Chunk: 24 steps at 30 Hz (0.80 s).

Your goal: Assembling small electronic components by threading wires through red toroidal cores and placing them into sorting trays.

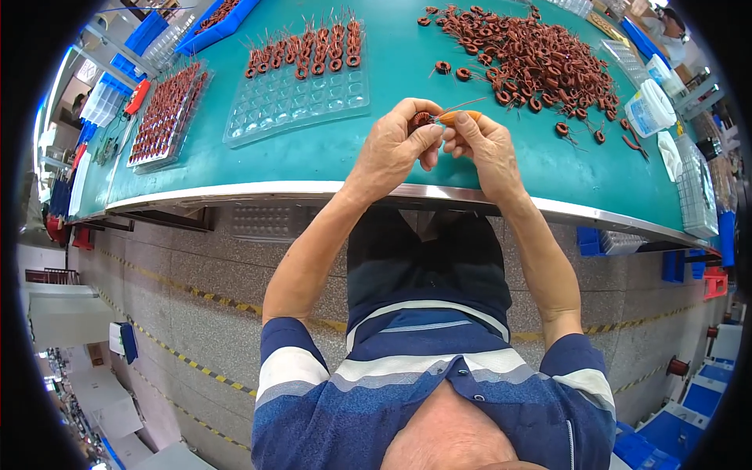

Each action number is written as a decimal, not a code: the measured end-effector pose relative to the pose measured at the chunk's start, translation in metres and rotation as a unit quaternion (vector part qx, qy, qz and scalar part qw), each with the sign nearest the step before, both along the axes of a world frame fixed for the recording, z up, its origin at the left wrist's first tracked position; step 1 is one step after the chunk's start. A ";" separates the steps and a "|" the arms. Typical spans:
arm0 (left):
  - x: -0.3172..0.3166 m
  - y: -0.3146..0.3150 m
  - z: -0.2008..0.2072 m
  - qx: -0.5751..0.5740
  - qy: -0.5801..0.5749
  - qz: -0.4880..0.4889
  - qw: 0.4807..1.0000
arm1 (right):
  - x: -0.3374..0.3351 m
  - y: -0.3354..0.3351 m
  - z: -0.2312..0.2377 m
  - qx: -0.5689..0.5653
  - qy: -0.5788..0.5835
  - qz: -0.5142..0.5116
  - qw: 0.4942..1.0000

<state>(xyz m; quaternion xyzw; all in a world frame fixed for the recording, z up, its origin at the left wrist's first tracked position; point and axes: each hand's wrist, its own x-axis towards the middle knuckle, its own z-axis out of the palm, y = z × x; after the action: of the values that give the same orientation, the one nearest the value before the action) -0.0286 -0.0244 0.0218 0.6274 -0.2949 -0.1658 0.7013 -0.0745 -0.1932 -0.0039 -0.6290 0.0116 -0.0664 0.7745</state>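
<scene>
Over the table's front edge, my left hand [385,153] is closed round a small ring coil wound with copper wire [421,120]. A thin wire lead [468,104] sticks out from it to the right. My right hand [492,153] pinches an orange-handled tool [456,117] right beside the coil; its working end is hidden by the fingers. Ahead and to the left lies a clear plastic tray [301,98], with coils standing in its far rows. A big heap of similar coils [540,66] is spread at the far right.
Another clear tray [166,117], full of coils, is at the left beside a red tool [137,96]. A blue bin [223,23] stands far left. To the right are a white tub [650,108] and a pair of pliers [634,141]. The metal table edge [258,188] runs before me.
</scene>
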 end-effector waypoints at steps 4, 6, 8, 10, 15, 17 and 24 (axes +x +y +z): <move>-0.006 0.000 0.004 0.024 -0.026 0.008 0.999 | -0.001 0.009 0.005 -0.076 -0.064 -0.056 0.993; -0.004 0.003 0.003 0.039 -0.056 0.033 0.997 | -0.008 0.014 0.013 -0.121 -0.112 -0.128 0.978; -0.007 0.007 0.004 0.055 -0.085 0.066 0.993 | -0.016 0.015 0.029 -0.098 -0.093 -0.126 0.983; -0.013 0.003 0.008 0.066 -0.133 0.083 0.985 | -0.013 0.007 0.021 0.008 -0.060 -0.102 0.993; -0.013 0.013 -0.004 0.104 -0.130 0.055 0.985 | -0.017 0.006 0.010 0.021 -0.016 -0.049 0.998; -0.013 0.016 -0.006 0.082 -0.107 0.044 0.990 | -0.018 0.005 0.012 -0.056 -0.056 -0.041 0.996; -0.006 0.029 -0.006 0.022 -0.005 -0.087 0.996 | -0.022 -0.018 0.018 -0.089 -0.110 0.080 0.987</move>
<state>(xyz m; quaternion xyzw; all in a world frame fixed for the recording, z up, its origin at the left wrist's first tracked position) -0.0350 0.0042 0.0161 0.6157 -0.3478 -0.2300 0.6686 -0.0961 -0.2113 0.0140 -0.6832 -0.1295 -0.0739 0.7148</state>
